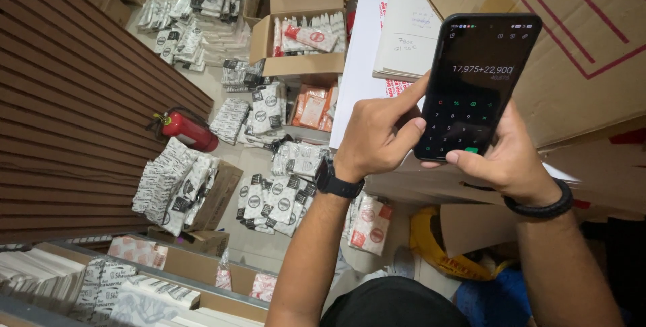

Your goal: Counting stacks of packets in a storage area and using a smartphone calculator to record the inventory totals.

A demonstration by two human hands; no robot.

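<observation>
A black smartphone (474, 85) with a calculator on its lit screen is held up between both hands. My right hand (511, 162), with a black band on its wrist, cradles the phone from beneath, its thumb at the lower edge of the screen. My left hand (377, 135), wearing a black wristwatch, grips the phone's left edge. Its thumb rests on the keypad and its index finger stretches along the side. Behind the phone lies a paper notepad (407, 31) with handwriting, resting on a white surface.
Large cardboard boxes (585, 38) stand at the right. Below, several white printed packets (272, 199) lie in heaps on the floor, near an open carton (299, 64) of packets and a red fire extinguisher (188, 132). A brown slatted wall (67, 112) fills the left.
</observation>
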